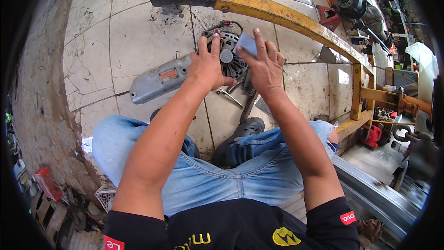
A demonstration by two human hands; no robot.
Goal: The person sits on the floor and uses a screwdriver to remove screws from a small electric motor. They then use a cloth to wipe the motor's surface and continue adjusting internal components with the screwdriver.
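Note:
My left hand (208, 67) grips a round, vented metal part like an alternator (226, 55), fingers on its upper left and thumb low on its near side. My right hand (267, 67) holds a thin blue-grey pad or sheet (246, 41) against the part's upper right, partly covering it. A long grey metal cover (157, 83) lies on the tiles to the left, reaching under my left hand. Below the round part are a small silver tool (230, 97) and a long dark metal tool (249, 102). A black cable arches over the top of the part.
A yellow steel hoist arm (282, 16) spans above and right, joining an upright frame (356, 92). Beyond it sit a greasy axle housing (351, 4) and a red stand (329, 17). A steel channel (370, 190) runs lower right. My bent legs (125, 139) frame the work on the tiled floor.

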